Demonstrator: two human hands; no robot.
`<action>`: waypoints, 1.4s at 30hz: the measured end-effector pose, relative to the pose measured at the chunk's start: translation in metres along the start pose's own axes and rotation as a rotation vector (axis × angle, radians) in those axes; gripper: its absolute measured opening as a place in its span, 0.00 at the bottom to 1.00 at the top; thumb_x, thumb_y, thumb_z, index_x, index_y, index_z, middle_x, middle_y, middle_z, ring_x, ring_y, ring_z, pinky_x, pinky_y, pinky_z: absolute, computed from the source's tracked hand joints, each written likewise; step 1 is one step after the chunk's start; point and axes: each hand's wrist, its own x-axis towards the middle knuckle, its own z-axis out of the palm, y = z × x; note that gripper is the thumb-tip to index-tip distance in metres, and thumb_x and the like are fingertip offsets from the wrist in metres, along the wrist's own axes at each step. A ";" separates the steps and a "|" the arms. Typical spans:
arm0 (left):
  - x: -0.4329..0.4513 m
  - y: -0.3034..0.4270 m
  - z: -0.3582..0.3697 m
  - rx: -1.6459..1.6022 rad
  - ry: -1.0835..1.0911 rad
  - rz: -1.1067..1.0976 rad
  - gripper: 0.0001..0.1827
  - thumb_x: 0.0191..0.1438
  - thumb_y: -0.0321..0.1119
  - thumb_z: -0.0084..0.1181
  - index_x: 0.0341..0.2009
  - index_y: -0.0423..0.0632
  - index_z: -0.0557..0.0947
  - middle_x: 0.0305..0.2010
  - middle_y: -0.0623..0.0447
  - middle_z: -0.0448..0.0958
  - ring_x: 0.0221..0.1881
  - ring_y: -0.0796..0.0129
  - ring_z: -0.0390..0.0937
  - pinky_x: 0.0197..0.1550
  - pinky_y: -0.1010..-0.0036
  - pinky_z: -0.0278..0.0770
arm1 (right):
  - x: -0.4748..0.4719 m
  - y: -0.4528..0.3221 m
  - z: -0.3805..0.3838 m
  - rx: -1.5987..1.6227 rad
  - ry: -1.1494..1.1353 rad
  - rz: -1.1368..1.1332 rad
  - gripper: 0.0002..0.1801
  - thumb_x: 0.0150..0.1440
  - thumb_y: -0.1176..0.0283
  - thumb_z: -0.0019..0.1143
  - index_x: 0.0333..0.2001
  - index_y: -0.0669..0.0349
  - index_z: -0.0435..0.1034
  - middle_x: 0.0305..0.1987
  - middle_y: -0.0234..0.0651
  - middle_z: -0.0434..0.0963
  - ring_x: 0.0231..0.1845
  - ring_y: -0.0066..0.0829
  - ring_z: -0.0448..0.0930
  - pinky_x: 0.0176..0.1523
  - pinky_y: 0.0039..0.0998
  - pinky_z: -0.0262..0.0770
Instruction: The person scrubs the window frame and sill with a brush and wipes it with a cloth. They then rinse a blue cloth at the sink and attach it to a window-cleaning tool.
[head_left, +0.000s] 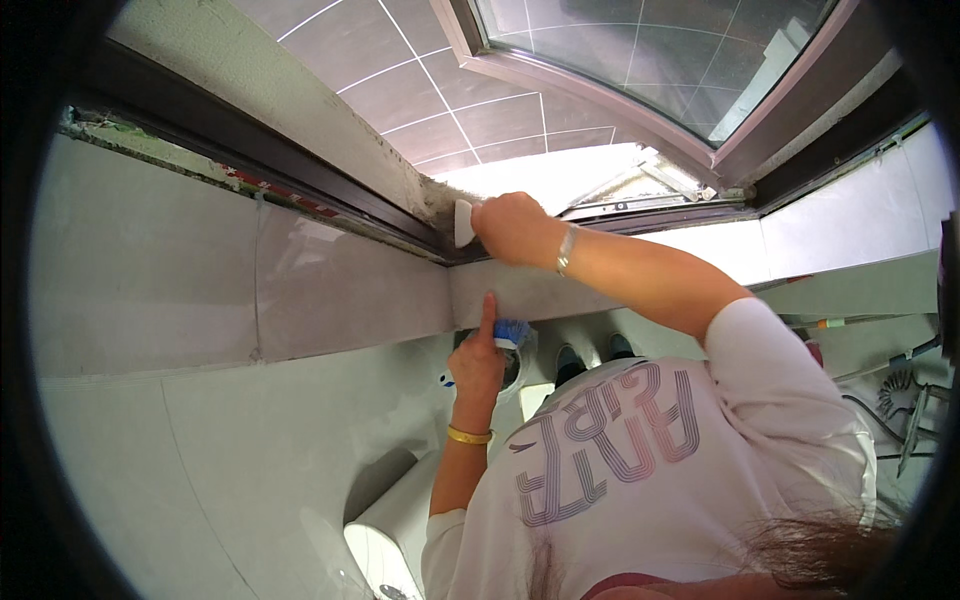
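My right hand (516, 229), with a silver bracelet at the wrist, grips a small white flat-edged piece (464, 223) at the corner of the dark window frame (352, 196). The piece is against or very close to the dirty inner corner; its exact kind is unclear. Lower down, my left hand (477, 364), wearing a gold bracelet, points its index finger up over the tiled sill (540, 291). Its other fingers are curled. A blue and white item (511, 333) lies just beside it in view; whether the hand holds it cannot be told.
An outward-opened window sash (600, 97) with a metal stay arm (611, 184) stands ahead. Grey tiled walls (352, 300) flank the opening. Below are a clear container (529, 364), a white toilet (382, 551), my shoes (568, 355) and, at right, a coiled hose (894, 390).
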 end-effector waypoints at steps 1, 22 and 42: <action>0.000 0.000 0.000 -0.008 0.007 -0.009 0.46 0.39 0.21 0.53 0.64 0.71 0.60 0.18 0.44 0.72 0.20 0.49 0.73 0.23 0.58 0.68 | 0.005 0.003 0.002 0.026 0.040 0.024 0.07 0.48 0.70 0.52 0.28 0.60 0.76 0.29 0.40 0.79 0.34 0.39 0.81 0.32 0.35 0.77; -0.001 0.001 -0.003 0.050 0.002 0.043 0.47 0.37 0.22 0.54 0.66 0.62 0.58 0.18 0.46 0.74 0.20 0.51 0.74 0.23 0.58 0.71 | 0.008 0.002 -0.007 0.046 0.112 0.032 0.06 0.44 0.72 0.55 0.27 0.59 0.76 0.28 0.40 0.79 0.33 0.40 0.81 0.34 0.35 0.77; -0.001 -0.002 -0.001 0.068 0.004 0.051 0.45 0.39 0.22 0.53 0.65 0.60 0.59 0.18 0.45 0.73 0.19 0.51 0.73 0.22 0.59 0.70 | -0.025 0.021 -0.056 -0.275 -0.126 -0.092 0.02 0.42 0.72 0.56 0.22 0.57 0.74 0.21 0.37 0.77 0.27 0.38 0.81 0.29 0.36 0.76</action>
